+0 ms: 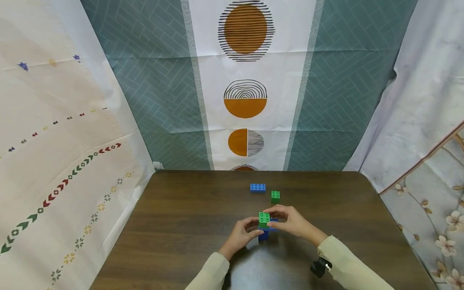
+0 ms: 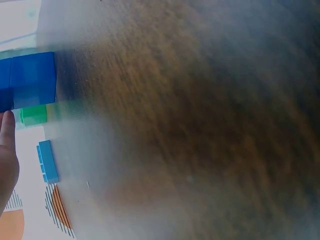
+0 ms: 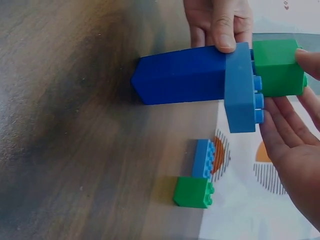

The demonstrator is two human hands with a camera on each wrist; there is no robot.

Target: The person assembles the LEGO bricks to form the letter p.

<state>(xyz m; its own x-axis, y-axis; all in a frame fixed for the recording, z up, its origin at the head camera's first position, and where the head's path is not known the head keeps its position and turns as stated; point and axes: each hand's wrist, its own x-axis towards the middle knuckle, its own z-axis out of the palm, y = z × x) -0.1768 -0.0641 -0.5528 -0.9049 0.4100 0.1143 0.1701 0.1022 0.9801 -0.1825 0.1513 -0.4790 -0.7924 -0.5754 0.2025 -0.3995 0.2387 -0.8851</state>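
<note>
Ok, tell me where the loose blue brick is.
In the head view, the loose blue brick lies near the middle of the far edge of the table, just behind and left of the loose green brick.

This is a small space screened off with hung cloth, and whether it belongs to a home, a studio or some other building cannot be told. A teal cloth (image 1: 159, 88) with a white middle band (image 1: 282, 72) of orange and black circles (image 1: 245, 29) hangs across the top centre of the head view, a cream cloth (image 1: 54, 112) with rows of small coloured motifs fills the left side, and a white curtain (image 1: 417, 161) with printed flowers (image 1: 446, 245) covers the right. Between them, at lower centre, stands a dark brown wood-grain counter (image 1: 174, 217).
</note>
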